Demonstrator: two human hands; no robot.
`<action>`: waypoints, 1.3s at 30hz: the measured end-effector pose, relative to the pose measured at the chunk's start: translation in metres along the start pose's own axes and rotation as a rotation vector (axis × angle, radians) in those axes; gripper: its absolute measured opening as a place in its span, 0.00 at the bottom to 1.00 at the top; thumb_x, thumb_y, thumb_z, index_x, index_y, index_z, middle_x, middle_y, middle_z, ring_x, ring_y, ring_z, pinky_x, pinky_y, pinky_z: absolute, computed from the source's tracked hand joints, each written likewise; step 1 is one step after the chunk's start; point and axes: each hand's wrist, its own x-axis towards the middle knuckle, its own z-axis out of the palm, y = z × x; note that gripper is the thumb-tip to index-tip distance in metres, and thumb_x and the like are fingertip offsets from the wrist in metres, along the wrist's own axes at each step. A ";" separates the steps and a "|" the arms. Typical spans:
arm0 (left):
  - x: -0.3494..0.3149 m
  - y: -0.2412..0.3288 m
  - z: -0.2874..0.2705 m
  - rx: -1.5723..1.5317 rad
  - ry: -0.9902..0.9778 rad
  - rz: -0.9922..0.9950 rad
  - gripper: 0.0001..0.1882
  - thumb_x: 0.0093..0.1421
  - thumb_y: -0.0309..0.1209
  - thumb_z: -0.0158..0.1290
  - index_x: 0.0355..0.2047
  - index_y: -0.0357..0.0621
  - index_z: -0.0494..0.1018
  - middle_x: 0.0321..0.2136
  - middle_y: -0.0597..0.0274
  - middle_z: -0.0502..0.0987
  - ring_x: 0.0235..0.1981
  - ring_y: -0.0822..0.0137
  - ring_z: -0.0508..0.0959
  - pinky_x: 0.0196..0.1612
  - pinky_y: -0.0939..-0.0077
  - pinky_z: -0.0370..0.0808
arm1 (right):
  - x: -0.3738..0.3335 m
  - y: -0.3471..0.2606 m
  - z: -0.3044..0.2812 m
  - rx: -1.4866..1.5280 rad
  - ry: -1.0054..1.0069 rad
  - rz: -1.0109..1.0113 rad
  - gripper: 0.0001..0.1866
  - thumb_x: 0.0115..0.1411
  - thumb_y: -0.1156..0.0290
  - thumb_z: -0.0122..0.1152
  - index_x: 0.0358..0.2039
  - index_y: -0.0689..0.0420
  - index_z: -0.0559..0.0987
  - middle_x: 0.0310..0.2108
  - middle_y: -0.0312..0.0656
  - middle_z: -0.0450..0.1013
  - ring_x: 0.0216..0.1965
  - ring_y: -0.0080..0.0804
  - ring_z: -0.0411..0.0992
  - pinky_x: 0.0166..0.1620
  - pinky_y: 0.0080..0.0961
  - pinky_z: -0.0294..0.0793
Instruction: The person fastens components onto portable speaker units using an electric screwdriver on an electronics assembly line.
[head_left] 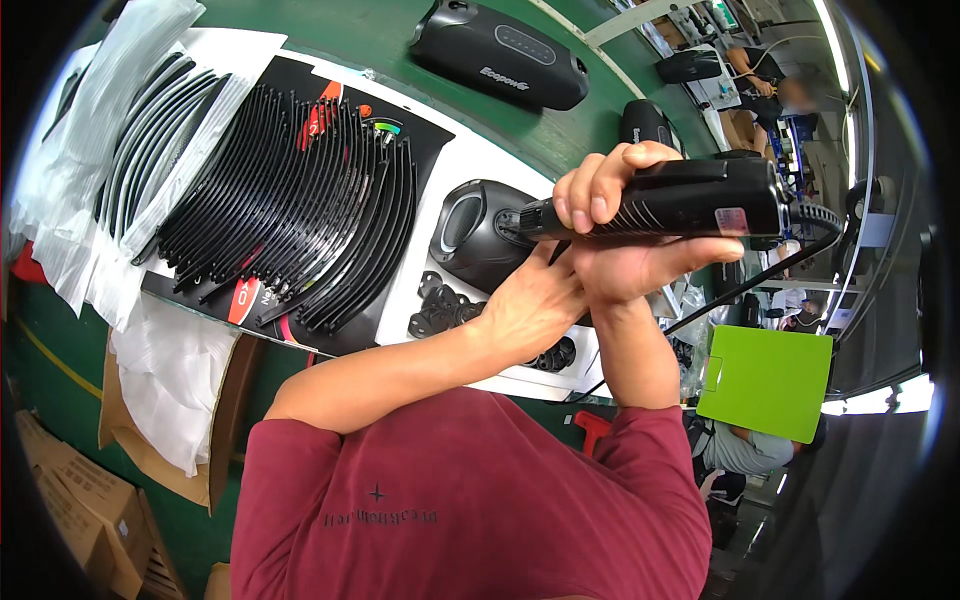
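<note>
Our right hand point(640, 235) clamps the black power screwdriver point(680, 200); our left hand point(530, 305), loosely curled, steadies the black speaker housing point(480, 235). The bit may slip and scar it.

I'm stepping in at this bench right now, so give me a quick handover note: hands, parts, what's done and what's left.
Right hand: gripping the black power screwdriver, held level, tip toward the black speaker housing.
Left hand: under the tool, beside the housing; whether it holds anything is hidden.
Parts: row of curved black strips on the white board; a finished-looking speaker on the green table.
Done: not clear from here.
Left: the housing looks unfinished.
</note>
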 end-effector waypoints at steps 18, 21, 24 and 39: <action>-0.003 0.000 0.007 0.148 -0.250 -0.034 0.31 0.72 0.41 0.42 0.72 0.46 0.51 0.68 0.64 0.60 0.68 0.66 0.61 0.69 0.65 0.59 | -0.002 0.010 0.001 0.014 -0.152 0.086 0.56 0.40 0.10 0.37 0.41 0.56 0.71 0.18 0.34 0.62 0.17 0.25 0.61 0.22 0.25 0.65; -0.004 0.000 0.004 -0.064 -0.113 -0.052 0.30 0.71 0.39 0.46 0.70 0.45 0.56 0.66 0.62 0.62 0.67 0.65 0.63 0.69 0.63 0.61 | -0.007 0.013 -0.001 0.031 -0.171 0.065 0.57 0.38 0.09 0.38 0.41 0.55 0.71 0.18 0.35 0.62 0.17 0.25 0.61 0.21 0.25 0.64; 0.001 -0.003 0.004 -0.449 0.131 -0.080 0.28 0.57 0.31 0.53 0.61 0.45 0.71 0.60 0.55 0.72 0.64 0.54 0.67 0.67 0.46 0.59 | -0.012 0.010 0.003 -0.005 -0.021 0.099 0.58 0.37 0.09 0.38 0.42 0.55 0.72 0.19 0.36 0.63 0.19 0.25 0.62 0.23 0.25 0.65; 0.070 -0.027 -0.034 -0.161 -0.271 -0.105 0.18 0.45 0.31 0.68 0.35 0.38 0.76 0.37 0.50 0.77 0.46 0.50 0.76 0.55 0.57 0.69 | -0.230 -0.199 -0.167 -0.534 1.264 -0.016 0.27 0.70 0.39 0.49 0.49 0.53 0.71 0.32 0.33 0.69 0.27 0.24 0.67 0.30 0.24 0.68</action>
